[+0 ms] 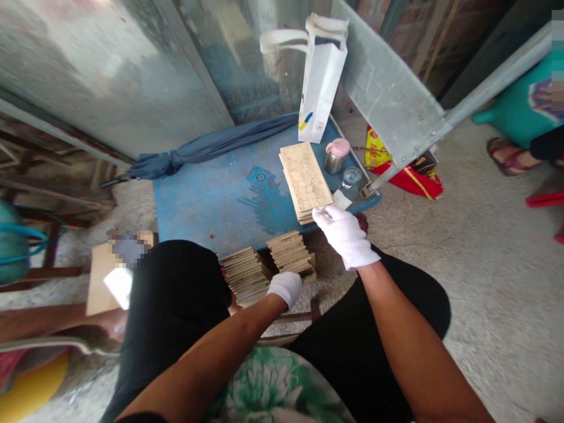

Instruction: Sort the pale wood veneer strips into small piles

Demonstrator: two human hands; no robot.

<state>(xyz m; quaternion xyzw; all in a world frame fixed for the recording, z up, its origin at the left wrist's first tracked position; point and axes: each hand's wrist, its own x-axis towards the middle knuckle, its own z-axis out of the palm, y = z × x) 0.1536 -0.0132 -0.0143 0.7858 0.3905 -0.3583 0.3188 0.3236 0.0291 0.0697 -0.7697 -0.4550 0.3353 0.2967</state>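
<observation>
A stack of thin, pale tan rectangular boards lies on the blue bench; grey marks cover the top one. At the stack's near right corner, my white-gloved right hand has its thumb and fingers pinched on the edge of a board. Below the bench edge, between my knees, more such boards stand on edge in two packed rows, a left row and a right row. My gloved left hand is bent down at the near end of the right row. Its fingers are hidden beneath the glove's back.
On the blue bench are a folded dark umbrella, a white paper bag, a pink-lidded flask and a glass. A metal rail bounds its right side. Another person's arm reaches in at left.
</observation>
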